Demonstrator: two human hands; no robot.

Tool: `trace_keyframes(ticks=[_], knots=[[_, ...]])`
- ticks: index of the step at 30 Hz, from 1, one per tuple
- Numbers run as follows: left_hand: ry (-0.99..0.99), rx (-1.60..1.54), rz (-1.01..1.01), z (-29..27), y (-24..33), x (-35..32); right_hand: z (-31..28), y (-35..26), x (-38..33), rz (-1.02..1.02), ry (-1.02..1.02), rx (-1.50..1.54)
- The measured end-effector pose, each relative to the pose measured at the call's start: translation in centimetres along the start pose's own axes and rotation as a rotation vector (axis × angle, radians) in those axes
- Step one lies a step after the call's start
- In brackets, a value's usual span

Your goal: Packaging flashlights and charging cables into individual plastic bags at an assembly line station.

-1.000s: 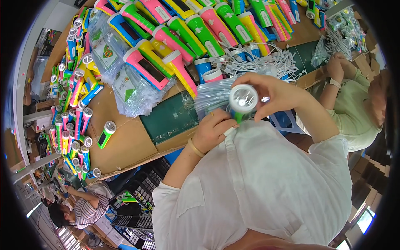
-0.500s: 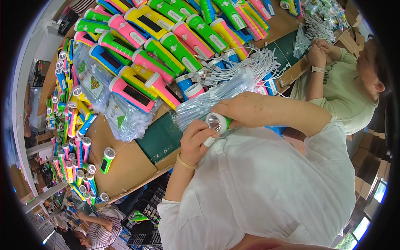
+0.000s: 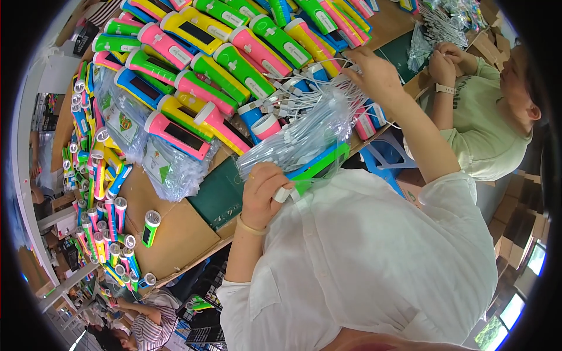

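The left hand (image 3: 264,190) is wrapped around the white end of a green and blue torch (image 3: 313,171), fingers (image 3: 275,178) curled tight about it; the torch sits inside a clear plastic bag (image 3: 295,140) and points up and away from the person's white shirt (image 3: 363,257), just off the edge of the counter (image 3: 175,234). The right hand (image 3: 374,73) reaches out past the torch to a heap of white cables (image 3: 298,96); its fingers are bent down among them, but whether they pinch one I cannot tell.

Beyond the torch, a pile of torches (image 3: 234,52) in pink, yellow, green and blue covers the far side of the counter, each with a dark panel on its flank; left of the torch lie crumpled clear bags (image 3: 167,167) with green labels printed on them; nearer the counter's edge, left of the torch, a dark green mat (image 3: 216,196) lies flat, and further left a lone green torch (image 3: 150,227) rests on bare brown board. A row of upright torches (image 3: 105,222) lines the far left rim.

To the right of the torch a second person in a pale green shirt (image 3: 486,134) works with both hands at another bundle of bags (image 3: 421,44).
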State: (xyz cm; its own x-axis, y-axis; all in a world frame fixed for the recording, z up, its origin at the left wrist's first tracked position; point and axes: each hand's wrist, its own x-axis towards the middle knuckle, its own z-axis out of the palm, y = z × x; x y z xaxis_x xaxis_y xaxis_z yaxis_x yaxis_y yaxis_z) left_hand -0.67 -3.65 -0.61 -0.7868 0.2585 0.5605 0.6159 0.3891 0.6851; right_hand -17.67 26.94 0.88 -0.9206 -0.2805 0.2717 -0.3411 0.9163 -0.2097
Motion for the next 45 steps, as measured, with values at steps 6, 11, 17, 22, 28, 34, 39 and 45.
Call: trace_keyframes(ticks=[6, 11, 17, 22, 28, 34, 39, 45], knots=[[0.001, -0.018, -0.042, -0.4, 0.0, -0.8, -0.7, 3.9, -0.1, 0.243, -0.166, 0.685], [-0.178, 0.138, -0.022, -0.6, 1.1, -0.8, -8.5, 1.4, 0.1, 0.179, -0.035, 1.023], [-0.061, 0.045, -0.053, -0.2, 1.6, -0.2, -11.3, -1.3, -0.8, -0.193, -0.049, 1.459], [0.001, 0.081, -0.119, 0.0, 1.9, -0.4, -8.9, -3.2, -2.5, -0.200, -0.378, 1.757], [0.001, 0.087, -0.156, -0.2, 1.9, -1.0, -5.0, -3.6, -4.4, -0.036, -0.573, 1.416], [-0.013, 0.068, -0.176, -0.4, 1.3, -2.1, -7.5, -3.5, -3.5, -0.026, -0.451, 1.814], [-0.022, 0.067, -0.161, -0.3, 1.3, -1.9, -7.7, -4.7, -3.3, -0.229, -0.387, 1.750], [-0.010, 0.063, -0.157, -0.2, 1.4, -2.0, -6.4, -5.2, -3.6, -0.176, -0.452, 1.655]])
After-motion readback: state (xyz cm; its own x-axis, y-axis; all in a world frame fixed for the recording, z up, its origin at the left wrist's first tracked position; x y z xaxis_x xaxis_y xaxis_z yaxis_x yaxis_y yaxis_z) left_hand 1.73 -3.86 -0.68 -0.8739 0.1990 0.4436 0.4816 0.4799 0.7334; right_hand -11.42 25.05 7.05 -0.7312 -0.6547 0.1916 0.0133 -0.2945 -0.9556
